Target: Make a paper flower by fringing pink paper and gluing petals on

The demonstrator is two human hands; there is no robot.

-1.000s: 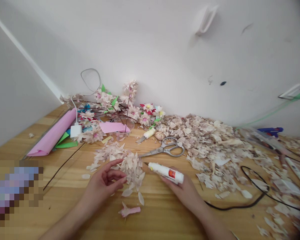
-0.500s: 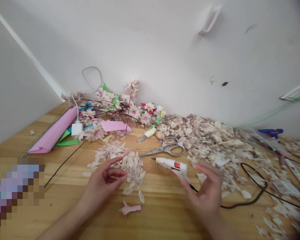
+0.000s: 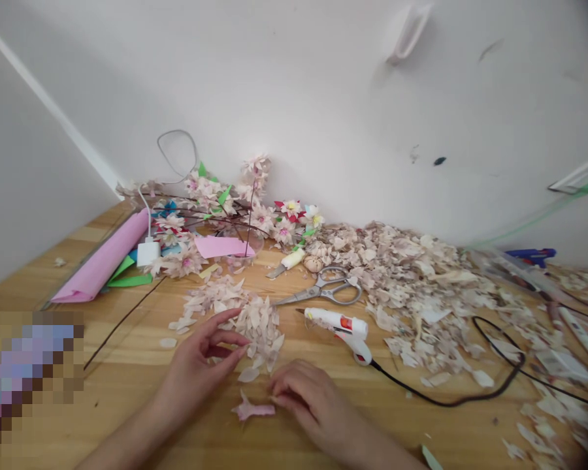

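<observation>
My left hand [image 3: 200, 362] rests on the wooden table [image 3: 127, 418] at the near edge of a small pile of pale petals [image 3: 247, 320], fingers curled, thumb and fingertips close around a petal. My right hand [image 3: 306, 401] lies low on the table with its fingers pressed together at a loose petal beside a small pink paper flower piece [image 3: 252, 410]. A white glue gun [image 3: 340, 326] lies on the table beyond my right hand, apart from it, its black cord [image 3: 445, 399] running right.
Steel scissors [image 3: 323, 290] lie behind the glue gun. A big heap of petal scraps [image 3: 416, 281] fills the right side. Paper flower branches [image 3: 225, 209], a pink paper roll [image 3: 102, 261], a white charger [image 3: 147, 251] and a small knife [image 3: 287, 263] sit along the wall.
My right hand set the glue gun down on the table, let go of it, and moved left and nearer to the pink flower piece. My left hand stayed in place.
</observation>
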